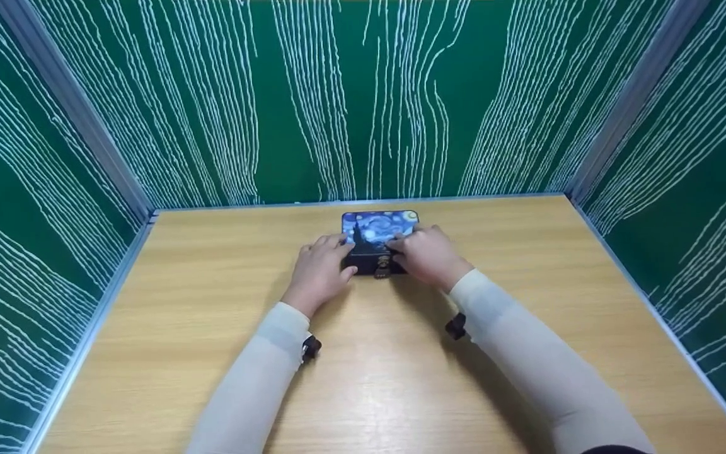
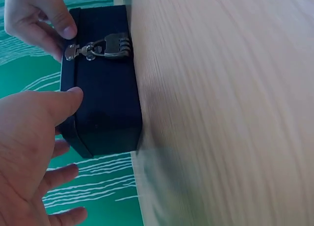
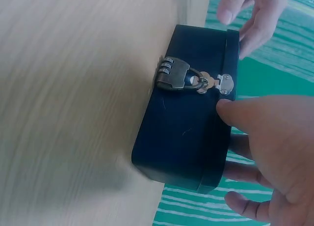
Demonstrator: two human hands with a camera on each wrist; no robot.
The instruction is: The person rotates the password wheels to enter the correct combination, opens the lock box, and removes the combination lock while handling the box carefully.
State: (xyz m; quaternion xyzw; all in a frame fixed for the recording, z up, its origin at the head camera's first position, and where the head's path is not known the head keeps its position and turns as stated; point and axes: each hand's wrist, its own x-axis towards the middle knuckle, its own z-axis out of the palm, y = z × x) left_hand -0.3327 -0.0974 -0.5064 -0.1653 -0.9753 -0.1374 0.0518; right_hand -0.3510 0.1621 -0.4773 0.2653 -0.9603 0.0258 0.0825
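Observation:
A dark box [image 1: 368, 265] with a blue swirling night-sky picture on its lid [image 1: 375, 228] sits near the table's back edge, lid down. On its front, a small combination padlock [image 3: 172, 73] hangs by its shackle at a metal hasp [image 3: 224, 84]. My left hand [image 1: 322, 268] is at the box's left end, fingertips at the lid's corner and thumb by the front; its fingers look spread in the left wrist view. From the right, my right hand [image 1: 429, 252] touches the box, its thumb [image 3: 228, 110] on the lid's front edge, beside the hasp, and its fingers over the lid.
The wooden table [image 1: 375, 372] spreads in front of the box. Green panels with white wavy lines [image 1: 388, 101] stand behind and on both sides, joined by metal posts [image 1: 634, 94]. A dark wrist device [image 1: 311, 348] sits at the left cuff.

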